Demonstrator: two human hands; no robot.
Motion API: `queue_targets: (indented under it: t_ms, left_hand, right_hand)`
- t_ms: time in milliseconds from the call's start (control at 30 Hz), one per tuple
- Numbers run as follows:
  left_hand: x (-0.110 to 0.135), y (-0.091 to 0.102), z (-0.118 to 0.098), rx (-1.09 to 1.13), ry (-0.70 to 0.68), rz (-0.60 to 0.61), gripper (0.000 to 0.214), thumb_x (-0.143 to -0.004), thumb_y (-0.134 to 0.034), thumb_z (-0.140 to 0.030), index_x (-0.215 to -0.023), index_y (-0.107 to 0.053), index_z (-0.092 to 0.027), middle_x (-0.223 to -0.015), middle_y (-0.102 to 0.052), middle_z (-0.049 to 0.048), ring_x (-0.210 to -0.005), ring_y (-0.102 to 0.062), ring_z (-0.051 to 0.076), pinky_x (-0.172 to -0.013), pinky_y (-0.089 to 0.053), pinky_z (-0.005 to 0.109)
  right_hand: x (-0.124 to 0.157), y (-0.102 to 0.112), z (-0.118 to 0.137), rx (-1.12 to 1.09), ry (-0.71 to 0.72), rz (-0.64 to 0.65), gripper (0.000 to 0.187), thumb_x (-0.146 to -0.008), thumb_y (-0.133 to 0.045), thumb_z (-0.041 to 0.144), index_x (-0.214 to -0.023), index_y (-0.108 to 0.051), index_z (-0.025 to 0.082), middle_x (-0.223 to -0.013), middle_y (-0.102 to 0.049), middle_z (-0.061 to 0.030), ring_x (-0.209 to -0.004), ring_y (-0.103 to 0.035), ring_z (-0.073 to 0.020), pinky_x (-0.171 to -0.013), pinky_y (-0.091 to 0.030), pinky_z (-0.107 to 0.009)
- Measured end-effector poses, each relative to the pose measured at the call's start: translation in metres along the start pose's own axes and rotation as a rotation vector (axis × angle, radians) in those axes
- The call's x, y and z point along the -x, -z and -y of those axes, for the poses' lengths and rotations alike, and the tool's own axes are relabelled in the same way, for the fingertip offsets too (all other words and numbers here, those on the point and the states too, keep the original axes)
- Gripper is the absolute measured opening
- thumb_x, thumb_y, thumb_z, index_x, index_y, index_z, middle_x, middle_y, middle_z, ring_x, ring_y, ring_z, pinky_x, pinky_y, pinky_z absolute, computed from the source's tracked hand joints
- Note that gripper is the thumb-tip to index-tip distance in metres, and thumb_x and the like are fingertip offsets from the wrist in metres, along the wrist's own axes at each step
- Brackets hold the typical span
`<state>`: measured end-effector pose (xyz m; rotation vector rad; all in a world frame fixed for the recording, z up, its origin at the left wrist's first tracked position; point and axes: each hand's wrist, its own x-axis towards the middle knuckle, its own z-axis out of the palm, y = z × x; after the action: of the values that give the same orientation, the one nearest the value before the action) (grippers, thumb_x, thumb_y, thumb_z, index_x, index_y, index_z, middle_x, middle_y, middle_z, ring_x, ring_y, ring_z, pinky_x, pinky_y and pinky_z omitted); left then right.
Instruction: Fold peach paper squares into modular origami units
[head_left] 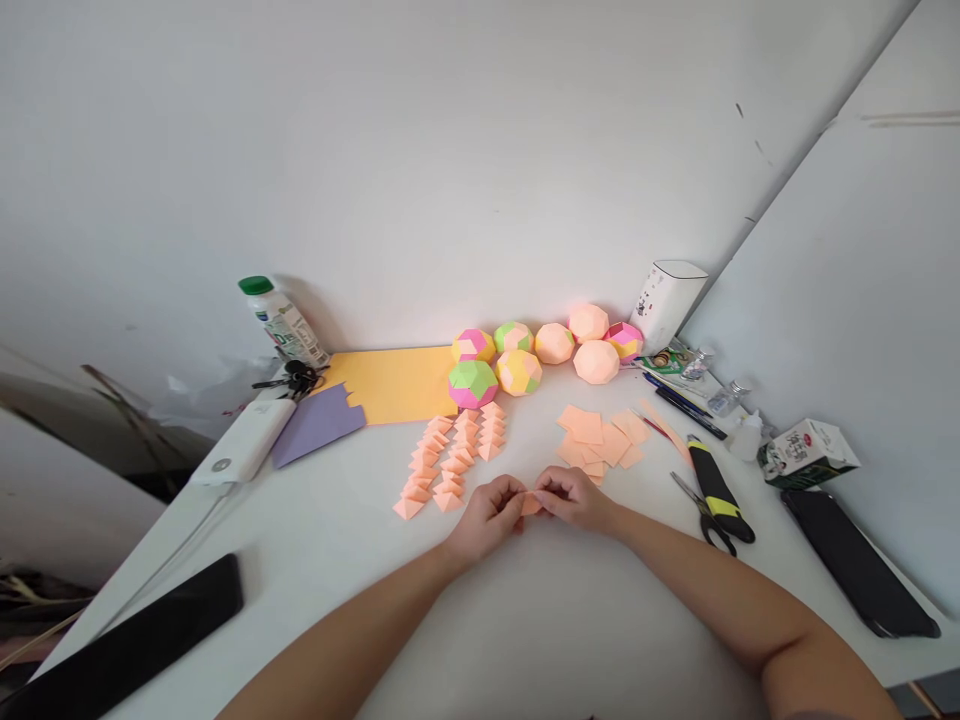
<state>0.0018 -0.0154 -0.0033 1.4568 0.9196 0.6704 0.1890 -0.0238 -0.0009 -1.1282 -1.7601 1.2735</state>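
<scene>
Peach paper piece [531, 504], pinched between both hands [534, 510]

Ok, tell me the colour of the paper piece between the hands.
Peach-orange; the paper piece shows best in the head view.

Bare left hand [487, 518], bare right hand [576, 498]

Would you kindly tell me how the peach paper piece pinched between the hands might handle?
The peach paper piece is probably very light and easily creased, being small thin paper. Like the folded units nearby, it likely slides rather than rolls.
</scene>
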Motion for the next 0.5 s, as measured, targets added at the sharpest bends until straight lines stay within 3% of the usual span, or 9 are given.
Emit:
queue_targets:
  t_ms: [500]
  left_hand:
    - [-0.0027, -0.0036, 0.0021, 0.031, -0.032, 0.01, 0.016, -0.08, -0.053, -0.032, -0.075, -0.048, -0.019, -0.057, -0.054, -0.0041, -0.052, -0.053, 0.011, -0.048, -0.036, 0.02]
  right_hand:
    - [-0.0003, -0.0052, -0.0037, 0.095, 0.062, -0.035, 0.017, -0.08, -0.053, 0.031, -0.071, -0.056, 0.017, -0.055, -0.048, 0.0034, -0.046, -0.038, -0.0083, -0.044, -0.03, -0.021]
